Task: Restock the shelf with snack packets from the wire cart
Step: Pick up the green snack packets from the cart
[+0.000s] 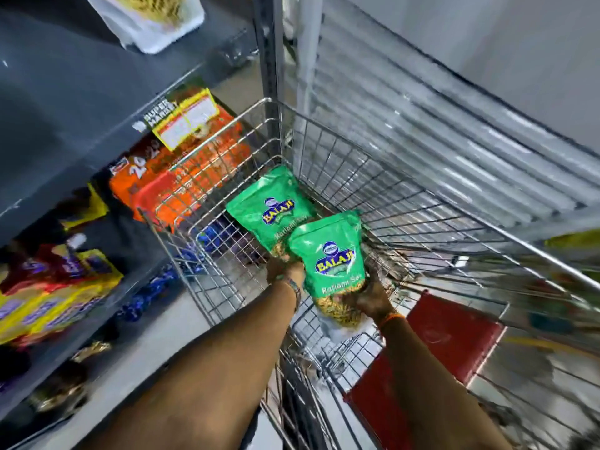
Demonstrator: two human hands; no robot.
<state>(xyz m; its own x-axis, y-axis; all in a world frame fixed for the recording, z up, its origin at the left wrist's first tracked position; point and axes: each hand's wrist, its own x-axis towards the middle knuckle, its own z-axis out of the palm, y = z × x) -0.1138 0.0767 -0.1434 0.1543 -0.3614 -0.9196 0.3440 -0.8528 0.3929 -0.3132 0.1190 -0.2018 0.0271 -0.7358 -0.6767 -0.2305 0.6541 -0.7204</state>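
As each hand [285,266] grips one, two green packets [271,211]

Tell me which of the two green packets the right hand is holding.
The nearer, lower green packet, the one overlapping the front of the other. The right hand grips its bottom; the left hand holds the farther green packet.

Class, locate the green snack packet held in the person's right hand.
Head view, centre: the nearer green packet is over the wire cart, gripped at its bottom by the right hand, overlapping the second green packet.
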